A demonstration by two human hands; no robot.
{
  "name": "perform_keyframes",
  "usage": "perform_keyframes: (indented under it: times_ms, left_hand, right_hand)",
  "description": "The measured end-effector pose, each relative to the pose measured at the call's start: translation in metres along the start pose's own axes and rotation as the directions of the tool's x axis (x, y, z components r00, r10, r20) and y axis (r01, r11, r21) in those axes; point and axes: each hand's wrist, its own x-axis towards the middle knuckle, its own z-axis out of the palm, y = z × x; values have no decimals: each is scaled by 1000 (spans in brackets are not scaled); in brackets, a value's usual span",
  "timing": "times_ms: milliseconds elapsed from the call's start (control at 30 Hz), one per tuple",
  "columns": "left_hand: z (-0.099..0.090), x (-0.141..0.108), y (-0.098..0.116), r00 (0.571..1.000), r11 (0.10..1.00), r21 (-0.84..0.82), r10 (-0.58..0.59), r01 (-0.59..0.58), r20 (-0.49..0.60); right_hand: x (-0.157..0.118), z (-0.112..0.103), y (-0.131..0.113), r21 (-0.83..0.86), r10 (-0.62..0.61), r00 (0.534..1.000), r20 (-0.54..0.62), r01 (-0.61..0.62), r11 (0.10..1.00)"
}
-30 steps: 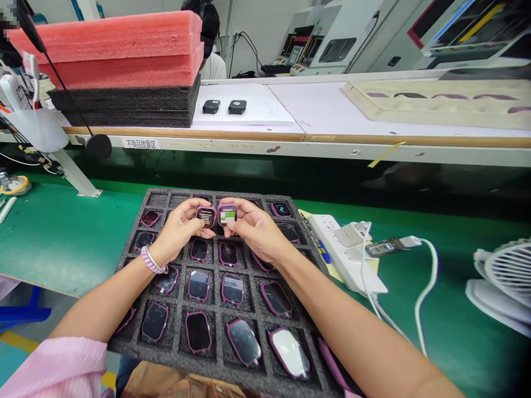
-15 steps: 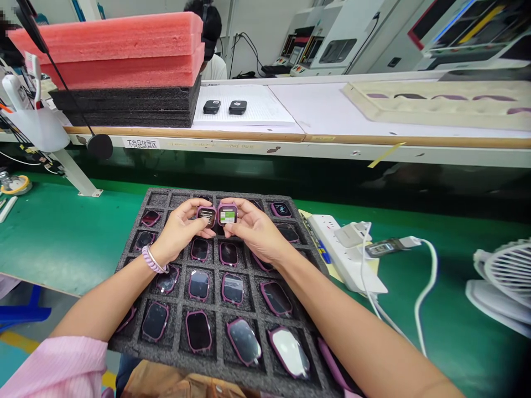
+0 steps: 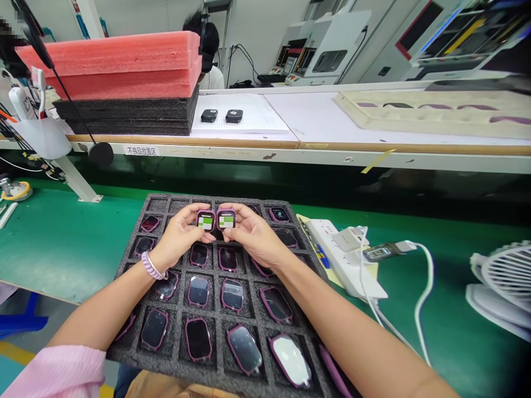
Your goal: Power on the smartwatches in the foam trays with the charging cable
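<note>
Above the far rows of a dark foam tray (image 3: 176, 345) that rests partly on the green table (image 3: 53, 249), two purple-rimmed watches are held up side by side. The left hand (image 3: 182, 232) has its grip closed around the left watch (image 3: 206, 219), thumb low on the front; the right hand (image 3: 251, 232) grasps the right watch (image 3: 226, 219) in the same way. Both screens show a green-and-white display, its writing too small to read, and the fingers cover the outer edges. Whether the two cases touch cannot be told.

Behind the hands, several compartments are partly hidden. The right forearm (image 3: 332, 309) blocks the tray's right side, and only a sliver of a purple case (image 3: 332, 370) shows beside it. What holds up the tray's near edge is out of sight. To the right, a white fan (image 3: 510, 279) is cut off by the frame; beyond the shelf (image 3: 311, 119), red foam blocks (image 3: 116, 66) partly hide another person (image 3: 213, 78).
</note>
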Motion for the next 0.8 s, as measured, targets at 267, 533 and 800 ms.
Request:
perform_keyframes:
  times_ms: [267,533,800]
  left_hand:
    - [0,-1,2,999,999,-19,-44,44,-11]
    - [2,-3,3,998,998,-20,-58,58,14]
    - [3,-4,4,998,998,-14,-66,67,18]
  right_hand:
    - [1,2,0,25,51,996,-71,-49,998]
    - [0,2,-2,-8,24,997,-77,-25,1000]
    - [-1,2,-1,-62,14,997,-82,-19,998]
